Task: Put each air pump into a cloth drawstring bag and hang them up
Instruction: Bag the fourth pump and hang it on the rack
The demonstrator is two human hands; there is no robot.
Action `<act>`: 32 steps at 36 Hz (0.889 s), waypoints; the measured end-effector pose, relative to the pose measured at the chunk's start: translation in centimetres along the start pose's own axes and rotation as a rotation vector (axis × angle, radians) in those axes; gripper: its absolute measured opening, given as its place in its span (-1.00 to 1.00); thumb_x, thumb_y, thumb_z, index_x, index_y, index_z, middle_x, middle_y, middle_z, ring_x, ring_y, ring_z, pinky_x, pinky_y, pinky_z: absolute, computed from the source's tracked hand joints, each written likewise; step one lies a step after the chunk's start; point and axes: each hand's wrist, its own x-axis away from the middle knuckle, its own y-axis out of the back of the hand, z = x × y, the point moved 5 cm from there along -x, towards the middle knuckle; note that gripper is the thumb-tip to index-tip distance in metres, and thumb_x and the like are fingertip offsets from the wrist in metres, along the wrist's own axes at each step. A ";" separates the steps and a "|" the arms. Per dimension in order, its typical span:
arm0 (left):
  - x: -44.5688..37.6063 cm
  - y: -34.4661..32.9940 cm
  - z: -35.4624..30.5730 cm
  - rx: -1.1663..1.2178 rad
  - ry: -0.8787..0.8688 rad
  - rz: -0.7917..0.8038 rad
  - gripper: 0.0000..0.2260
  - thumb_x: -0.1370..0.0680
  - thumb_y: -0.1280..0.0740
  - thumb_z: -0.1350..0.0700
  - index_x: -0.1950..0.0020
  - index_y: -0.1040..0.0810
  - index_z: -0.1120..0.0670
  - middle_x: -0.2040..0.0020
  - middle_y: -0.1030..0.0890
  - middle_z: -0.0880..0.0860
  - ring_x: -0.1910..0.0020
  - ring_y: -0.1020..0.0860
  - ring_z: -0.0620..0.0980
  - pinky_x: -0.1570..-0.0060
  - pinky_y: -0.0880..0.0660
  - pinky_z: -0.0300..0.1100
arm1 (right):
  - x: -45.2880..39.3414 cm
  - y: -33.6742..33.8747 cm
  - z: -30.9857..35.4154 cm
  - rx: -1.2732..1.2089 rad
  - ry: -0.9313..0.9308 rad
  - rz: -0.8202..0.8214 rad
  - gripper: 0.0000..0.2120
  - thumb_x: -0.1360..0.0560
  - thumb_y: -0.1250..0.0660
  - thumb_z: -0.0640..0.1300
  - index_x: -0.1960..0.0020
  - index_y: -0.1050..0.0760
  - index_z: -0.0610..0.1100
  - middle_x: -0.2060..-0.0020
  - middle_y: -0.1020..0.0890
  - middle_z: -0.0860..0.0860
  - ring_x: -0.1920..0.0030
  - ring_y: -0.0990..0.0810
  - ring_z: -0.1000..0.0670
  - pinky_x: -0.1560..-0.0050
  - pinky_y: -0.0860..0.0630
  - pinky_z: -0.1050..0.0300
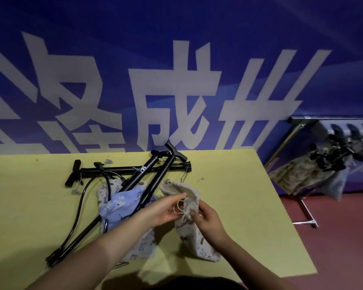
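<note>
We note both hands at the mouth of a beige printed drawstring bag point(189, 225), which lies on the yellow tabletop point(249, 195) close to the body, its neck lifted toward us. The left hand point(166, 210) has its grip closed on the white drawstring point(179, 208), thumb and fingers pinching the looped cord; the right hand point(210, 218) holds the gathered cloth of the neck from the other side, fingers curled into it. We judge the two opposed holds are there to pull the puckered mouth open, so a pump can slide in. The air pumps point(134, 170), black and long, lie crossed toward the far edge of the tabletop, handles toward the blue banner wall point(176, 59), one hose point(82, 197) curling left; none sits inside the held bag. A blue bag point(122, 204) and another printed one are heaped under the slanting pumps. On the right a metal rack point(298, 130) carries bagged pumps point(314, 172) already hung, black handles sticking out of the mouths.
</note>
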 end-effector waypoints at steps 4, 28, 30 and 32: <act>-0.2 -1.2 1.0 0.081 0.048 -0.024 -0.72 -0.51 -0.39 0.10 -0.14 -0.57 0.22 0.14 -0.65 0.13 0.15 -0.59 0.05 0.14 -0.57 -0.18 | 0.3 0.7 -0.6 -0.112 -0.065 -0.031 -0.64 -0.40 -0.33 0.07 -0.07 -0.58 -0.14 0.02 -0.68 -0.12 -0.02 -0.64 -0.09 -0.09 -0.55 -0.01; 0.8 -3.5 -3.2 0.509 -0.125 0.034 -0.68 -0.57 -0.24 0.01 -0.17 -0.60 0.18 -0.05 -0.63 0.20 0.00 -0.58 0.13 -0.10 -0.50 0.01 | -2.0 4.9 -1.3 -1.135 -0.340 0.094 -0.59 -0.32 -0.43 -0.07 -0.10 -0.61 -0.25 -0.05 -0.65 -0.19 0.04 -0.66 -0.18 0.09 -0.58 0.00; 0.5 -2.9 -3.7 0.410 -0.131 0.026 -0.63 -0.58 -0.25 -0.09 -0.16 -0.61 0.16 -0.07 -0.64 0.20 0.00 -0.60 0.14 -0.03 -0.54 0.01 | -2.2 5.8 -1.7 -0.853 -0.319 0.090 -0.62 -0.48 -0.35 -0.02 -0.19 -0.57 -0.23 -0.11 -0.65 -0.20 -0.07 -0.64 -0.20 -0.08 -0.58 -0.10; 0.5 -2.5 -3.9 0.297 -0.132 -0.001 -0.62 -0.51 -0.32 -0.13 -0.11 -0.59 0.16 0.10 -0.63 0.14 0.16 -0.58 0.09 0.13 -0.57 -0.07 | -2.3 6.6 -1.8 -0.459 -0.263 0.088 -0.55 -0.44 -0.45 0.03 -0.25 -0.55 -0.17 -0.15 -0.64 -0.16 -0.15 -0.62 -0.17 -0.20 -0.53 -0.13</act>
